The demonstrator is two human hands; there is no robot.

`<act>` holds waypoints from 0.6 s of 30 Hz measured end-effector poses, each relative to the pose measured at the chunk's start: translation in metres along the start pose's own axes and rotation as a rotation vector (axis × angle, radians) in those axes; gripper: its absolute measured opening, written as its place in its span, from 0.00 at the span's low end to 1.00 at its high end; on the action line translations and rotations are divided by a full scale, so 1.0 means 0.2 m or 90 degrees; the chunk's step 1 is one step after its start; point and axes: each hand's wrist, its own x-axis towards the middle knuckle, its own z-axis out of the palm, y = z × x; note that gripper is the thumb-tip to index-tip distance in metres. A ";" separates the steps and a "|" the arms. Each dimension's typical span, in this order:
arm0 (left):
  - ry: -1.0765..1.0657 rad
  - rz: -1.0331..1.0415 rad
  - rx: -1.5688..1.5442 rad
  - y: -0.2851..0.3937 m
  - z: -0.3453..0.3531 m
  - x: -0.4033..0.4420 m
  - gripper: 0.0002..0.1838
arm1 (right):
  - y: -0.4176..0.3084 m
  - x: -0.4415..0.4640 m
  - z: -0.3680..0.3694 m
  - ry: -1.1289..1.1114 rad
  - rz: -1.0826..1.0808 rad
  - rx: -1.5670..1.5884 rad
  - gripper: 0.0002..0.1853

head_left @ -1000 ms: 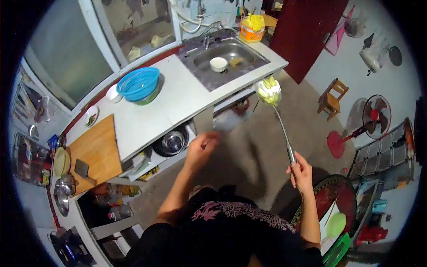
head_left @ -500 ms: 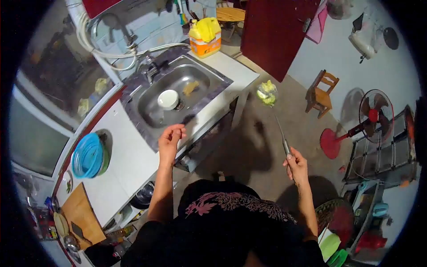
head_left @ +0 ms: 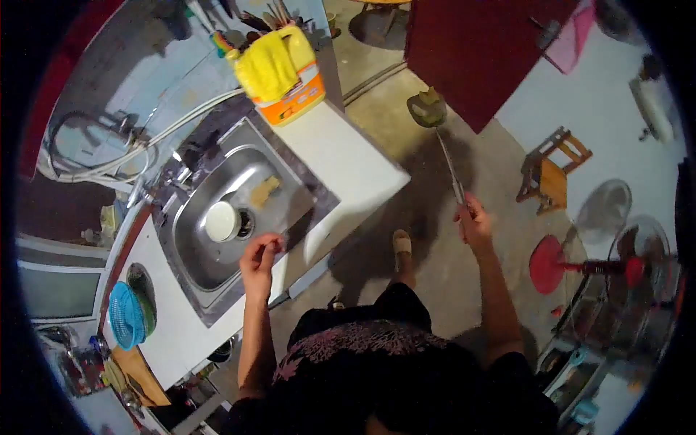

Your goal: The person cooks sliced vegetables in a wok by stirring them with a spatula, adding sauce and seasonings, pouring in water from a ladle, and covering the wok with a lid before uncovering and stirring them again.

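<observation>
My right hand (head_left: pixel 475 220) is wrapped round the handle of a long metal ladle (head_left: pixel 450 165), held out forward over the floor. Yellow-green food pieces (head_left: pixel 429 107) sit in its round head; blur hides what they are. My left hand (head_left: pixel 259 262) is beside the near edge of the steel sink (head_left: pixel 205 281), fingers loosely bent and no object visible in them. In the sink, a white bowl (head_left: pixel 222 221) rests by the drain, with a yellowish-brown scrap (head_left: pixel 265 191) near it.
A yellow jug (head_left: pixel 297 93) with a yellow cloth stands at the counter's far corner. A blue basket (head_left: pixel 126 316) is on the left counter. To the right are a wooden chair (head_left: pixel 552 177) and a red-based fan (head_left: pixel 549 263). A dark red door (head_left: pixel 475 58) stands ahead.
The view has turned and moved forward, so the jug appears closer and the sink sits farther left. A foot now shows stepping forward. The ladle stays in my right hand.
</observation>
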 end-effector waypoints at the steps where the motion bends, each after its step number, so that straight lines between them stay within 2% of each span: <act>1: 0.070 -0.030 -0.011 -0.09 0.07 0.05 0.07 | 0.07 0.21 -0.02 -0.011 -0.024 -0.034 0.24; 4: 0.151 -0.125 -0.037 -0.12 0.34 0.20 0.07 | 0.30 0.62 -0.04 -0.040 -0.064 -0.114 0.25; 6: 0.161 -0.135 -0.014 -0.06 0.51 0.32 0.07 | 0.41 0.86 -0.03 -0.045 -0.101 -0.160 0.25; 9: 0.195 -0.174 0.024 -0.01 0.68 0.45 0.07 | 0.56 1.08 0.01 -0.084 -0.042 -0.164 0.26; 12: 0.176 -0.196 0.099 -0.02 0.73 0.49 0.07 | 0.66 1.23 0.12 -0.147 0.032 -0.482 0.26; 14: 0.230 -0.213 0.109 -0.04 0.75 0.47 0.06 | 0.77 1.42 0.29 -0.203 0.018 -0.508 0.25; 18: 0.313 -0.257 0.109 -0.13 0.76 0.37 0.06 | 1.26 1.67 0.80 -0.329 -0.018 -0.555 0.24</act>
